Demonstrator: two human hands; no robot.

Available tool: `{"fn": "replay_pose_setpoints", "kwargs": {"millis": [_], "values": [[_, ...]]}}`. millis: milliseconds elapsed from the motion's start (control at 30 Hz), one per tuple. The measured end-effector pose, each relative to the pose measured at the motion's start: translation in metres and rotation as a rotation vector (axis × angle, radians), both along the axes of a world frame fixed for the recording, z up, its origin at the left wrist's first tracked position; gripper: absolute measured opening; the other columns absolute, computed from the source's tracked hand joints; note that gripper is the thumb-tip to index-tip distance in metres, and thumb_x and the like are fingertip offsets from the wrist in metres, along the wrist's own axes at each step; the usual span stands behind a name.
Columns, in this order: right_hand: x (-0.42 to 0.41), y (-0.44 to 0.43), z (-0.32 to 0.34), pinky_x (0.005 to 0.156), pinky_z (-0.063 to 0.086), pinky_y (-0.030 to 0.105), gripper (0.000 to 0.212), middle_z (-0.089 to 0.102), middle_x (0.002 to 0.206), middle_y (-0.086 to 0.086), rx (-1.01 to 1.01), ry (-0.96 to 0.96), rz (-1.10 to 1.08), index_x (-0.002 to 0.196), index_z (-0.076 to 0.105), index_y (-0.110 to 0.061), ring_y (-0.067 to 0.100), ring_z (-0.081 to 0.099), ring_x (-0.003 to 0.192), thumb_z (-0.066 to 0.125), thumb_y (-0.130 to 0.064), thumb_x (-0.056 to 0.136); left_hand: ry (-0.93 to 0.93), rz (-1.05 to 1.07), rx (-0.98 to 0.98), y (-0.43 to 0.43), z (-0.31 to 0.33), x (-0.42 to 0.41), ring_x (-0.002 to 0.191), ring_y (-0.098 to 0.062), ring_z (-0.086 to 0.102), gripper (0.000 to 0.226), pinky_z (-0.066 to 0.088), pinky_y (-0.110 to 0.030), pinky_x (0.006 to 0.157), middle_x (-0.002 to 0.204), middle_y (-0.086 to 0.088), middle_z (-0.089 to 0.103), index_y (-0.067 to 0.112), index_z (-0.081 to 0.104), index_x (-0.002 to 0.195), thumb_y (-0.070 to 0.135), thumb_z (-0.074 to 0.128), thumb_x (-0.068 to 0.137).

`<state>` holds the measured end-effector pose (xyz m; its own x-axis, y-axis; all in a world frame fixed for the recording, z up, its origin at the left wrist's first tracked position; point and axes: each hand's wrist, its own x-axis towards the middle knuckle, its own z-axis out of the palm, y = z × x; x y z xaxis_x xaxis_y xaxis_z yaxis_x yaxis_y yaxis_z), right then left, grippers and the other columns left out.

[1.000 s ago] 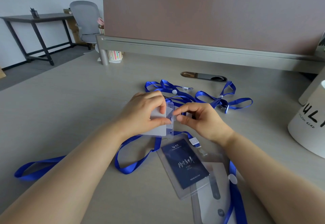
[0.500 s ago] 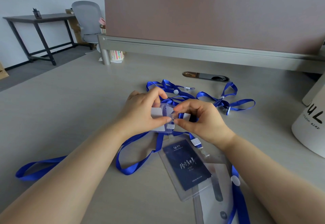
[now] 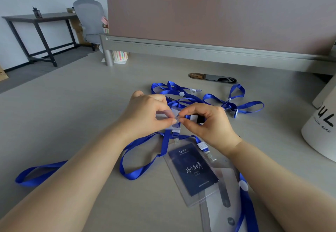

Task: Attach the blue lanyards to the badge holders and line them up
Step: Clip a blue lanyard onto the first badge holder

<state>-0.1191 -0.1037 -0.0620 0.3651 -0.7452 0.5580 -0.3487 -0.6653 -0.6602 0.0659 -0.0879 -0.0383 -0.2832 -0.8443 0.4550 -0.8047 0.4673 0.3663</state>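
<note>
My left hand pinches a clear badge holder held just above the desk. My right hand pinches the white clip end of a blue lanyard against the holder's edge; the contact point is hidden by my fingertips. Below them lies a clear badge holder with a dark blue card, with a blue lanyard clipped to its top and looping left. A second clear holder lies partly under it, with its lanyard alongside. Loose blue lanyards lie tangled behind my hands.
A white cylinder with black lettering stands at the right. A dark oval cable port sits in the desk behind the lanyards, in front of a brown divider panel. A grey chair and side table stand far left.
Both hands have come closer together and tilted the holder flatter. My right hand now grips the white clip end of the lanyard at the holder's edge.
</note>
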Motion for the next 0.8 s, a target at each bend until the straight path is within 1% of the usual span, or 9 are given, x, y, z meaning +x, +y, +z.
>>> {"fn": "replay_pose_setpoints", "kwargs": {"millis": [67, 167, 233, 367, 467, 567, 667, 733, 800], "values": [[0.0, -0.001, -0.001, 0.077, 0.054, 0.021, 0.013, 0.071, 0.086, -0.006, 0.023, 0.005, -0.001, 0.087, 0.072, -0.01, 0.005, 0.066, 0.083, 0.069, -0.016, 0.076, 0.0, 0.005, -0.002, 0.0, 0.0, -0.001, 0.077, 0.015, 0.043, 0.014, 0.024, -0.016, 0.079, 0.067, 0.016, 0.051, 0.026, 0.075, 0.076, 0.039, 0.07, 0.073], [0.0, -0.002, -0.003, 0.08, 0.054, 0.021, 0.013, 0.071, 0.088, -0.003, 0.044, 0.012, 0.002, 0.089, 0.071, -0.01, 0.005, 0.067, 0.084, 0.07, -0.009, 0.076, 0.009, 0.024, -0.003, -0.001, 0.0, -0.003, 0.073, 0.011, 0.047, 0.022, 0.024, -0.015, 0.078, 0.064, 0.017, 0.05, 0.025, 0.074, 0.073, 0.042, 0.062, 0.068], [0.0, -0.002, -0.004, 0.081, 0.054, 0.022, 0.015, 0.071, 0.088, -0.002, 0.044, 0.008, 0.006, 0.09, 0.07, -0.01, 0.006, 0.067, 0.084, 0.07, -0.006, 0.076, 0.004, 0.024, 0.005, 0.0, 0.0, -0.004, 0.072, 0.013, 0.047, 0.019, 0.024, -0.012, 0.077, 0.064, 0.017, 0.05, 0.024, 0.074, 0.073, 0.039, 0.064, 0.069], [0.002, 0.0, -0.004, 0.077, 0.052, 0.017, 0.025, 0.071, 0.081, -0.001, 0.049, -0.002, 0.01, 0.089, 0.06, -0.017, 0.005, 0.067, 0.079, 0.07, 0.0, 0.074, -0.011, 0.027, 0.009, 0.003, 0.001, -0.008, 0.073, 0.015, 0.046, 0.022, 0.024, -0.013, 0.076, 0.062, 0.017, 0.047, 0.022, 0.073, 0.071, 0.037, 0.058, 0.067], [0.002, 0.002, -0.002, 0.074, 0.053, 0.022, 0.034, 0.07, 0.076, -0.007, 0.063, 0.017, -0.013, 0.086, 0.051, -0.026, 0.005, 0.066, 0.077, 0.071, -0.001, 0.073, -0.025, 0.047, 0.014, 0.003, 0.001, -0.01, 0.062, 0.004, 0.048, 0.022, 0.026, -0.017, 0.074, 0.061, 0.014, 0.046, 0.021, 0.073, 0.069, 0.035, 0.056, 0.066], [0.003, 0.004, -0.001, 0.072, 0.054, 0.029, 0.043, 0.068, 0.074, -0.014, 0.065, 0.018, -0.044, 0.081, 0.044, -0.034, 0.01, 0.066, 0.075, 0.071, -0.003, 0.073, -0.038, 0.056, 0.019, 0.004, 0.002, -0.011, 0.056, 0.003, 0.045, 0.022, 0.027, -0.018, 0.072, 0.06, 0.016, 0.044, 0.021, 0.072, 0.068, 0.034, 0.055, 0.066], [0.004, 0.005, 0.0, 0.071, 0.053, 0.033, 0.044, 0.067, 0.072, -0.017, 0.066, 0.008, -0.061, 0.079, 0.042, -0.034, 0.014, 0.064, 0.072, 0.071, -0.002, 0.072, -0.039, 0.067, 0.021, 0.005, 0.003, -0.014, 0.055, 0.003, 0.044, 0.023, 0.024, -0.014, 0.073, 0.06, 0.016, 0.043, 0.021, 0.072, 0.067, 0.034, 0.054, 0.065], [0.003, 0.005, 0.0, 0.072, 0.052, 0.037, 0.042, 0.068, 0.072, -0.015, 0.079, 0.007, -0.062, 0.079, 0.042, -0.031, 0.02, 0.064, 0.072, 0.071, -0.002, 0.072, -0.055, 0.076, 0.025, 0.006, 0.004, -0.016, 0.054, 0.002, 0.04, 0.023, 0.024, -0.023, 0.067, 0.06, 0.016, 0.042, 0.02, 0.071, 0.067, 0.035, 0.053, 0.065], [0.003, 0.005, 0.001, 0.072, 0.052, 0.039, 0.04, 0.069, 0.073, -0.011, 0.094, 0.006, -0.053, 0.079, 0.042, -0.03, 0.022, 0.064, 0.072, 0.07, -0.002, 0.073, -0.08, 0.088, 0.032, 0.008, 0.005, -0.017, 0.056, -0.003, 0.043, 0.024, 0.02, -0.026, 0.069, 0.061, 0.015, 0.042, 0.02, 0.071, 0.066, 0.035, 0.052, 0.065]]}}
